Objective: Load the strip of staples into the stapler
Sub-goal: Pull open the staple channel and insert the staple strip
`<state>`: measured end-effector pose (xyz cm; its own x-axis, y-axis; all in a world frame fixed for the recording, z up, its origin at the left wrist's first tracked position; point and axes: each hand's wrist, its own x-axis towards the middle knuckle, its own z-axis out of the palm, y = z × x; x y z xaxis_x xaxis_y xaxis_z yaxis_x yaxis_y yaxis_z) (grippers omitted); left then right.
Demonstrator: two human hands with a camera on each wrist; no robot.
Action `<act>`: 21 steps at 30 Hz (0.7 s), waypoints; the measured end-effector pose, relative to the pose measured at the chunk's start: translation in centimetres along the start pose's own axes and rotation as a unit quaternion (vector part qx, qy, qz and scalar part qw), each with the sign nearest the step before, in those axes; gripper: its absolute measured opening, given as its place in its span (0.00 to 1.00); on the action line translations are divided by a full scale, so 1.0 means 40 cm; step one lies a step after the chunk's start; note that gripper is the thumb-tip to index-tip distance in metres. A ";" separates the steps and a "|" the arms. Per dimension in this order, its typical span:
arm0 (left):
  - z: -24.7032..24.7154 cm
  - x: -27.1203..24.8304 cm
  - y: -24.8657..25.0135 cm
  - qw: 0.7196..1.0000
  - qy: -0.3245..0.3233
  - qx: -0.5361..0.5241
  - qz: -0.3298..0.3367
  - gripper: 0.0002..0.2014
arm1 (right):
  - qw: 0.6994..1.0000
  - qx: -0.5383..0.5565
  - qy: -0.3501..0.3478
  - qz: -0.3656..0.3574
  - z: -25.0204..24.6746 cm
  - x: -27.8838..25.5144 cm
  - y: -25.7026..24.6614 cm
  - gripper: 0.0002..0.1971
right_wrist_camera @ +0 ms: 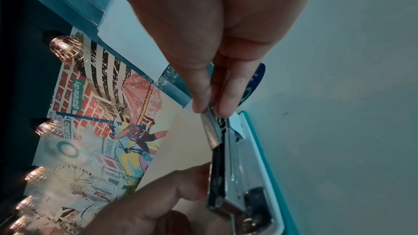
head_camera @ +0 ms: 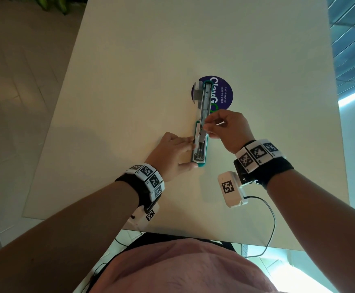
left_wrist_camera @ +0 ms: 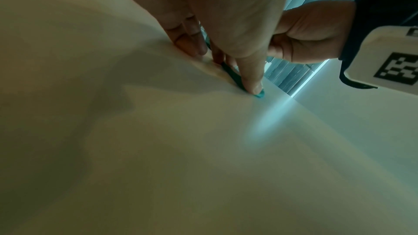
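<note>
A teal and white stapler (head_camera: 199, 153) lies folded out flat on the white table (head_camera: 130, 81), its metal staple channel (head_camera: 206, 96) facing up. My left hand (head_camera: 190, 153) grips the stapler's near half, fingers along its left side and thumb at the near end; the left wrist view shows its thumb on the teal edge (left_wrist_camera: 235, 78). My right hand (head_camera: 207, 129) pinches a short silver strip of staples (right_wrist_camera: 210, 128) between thumb and forefinger. The strip hangs tilted just above the channel (right_wrist_camera: 235, 158) at the stapler's middle. Its top end is hidden by the fingertips (right_wrist_camera: 201, 103).
A round purple sticker (head_camera: 223, 92) lies on the table under the stapler's far end. A white tagged camera box (head_camera: 231, 189) with a black cable (head_camera: 271, 225) hangs below my right wrist. The table's near edge (head_camera: 193, 234) runs close to my body.
</note>
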<state>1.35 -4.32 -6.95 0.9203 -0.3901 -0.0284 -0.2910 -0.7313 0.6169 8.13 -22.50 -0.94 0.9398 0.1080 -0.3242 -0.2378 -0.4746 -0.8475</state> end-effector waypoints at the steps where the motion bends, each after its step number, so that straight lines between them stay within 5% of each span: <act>1: 0.000 -0.001 0.001 1.000 0.002 0.001 0.000 0.27 | 1.000 -0.001 -0.004 0.000 0.000 0.000 0.000 0.04; 21: -0.002 0.002 0.001 1.000 -0.003 0.004 0.008 0.26 | 0.999 0.027 -0.020 -0.011 -0.002 0.004 0.016 0.10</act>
<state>1.44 -4.34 -6.88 0.9137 -0.4057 -0.0235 -0.3080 -0.7290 0.6113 8.12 -22.83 -1.49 0.9349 0.1529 -0.3203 -0.2306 -0.4244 -0.8756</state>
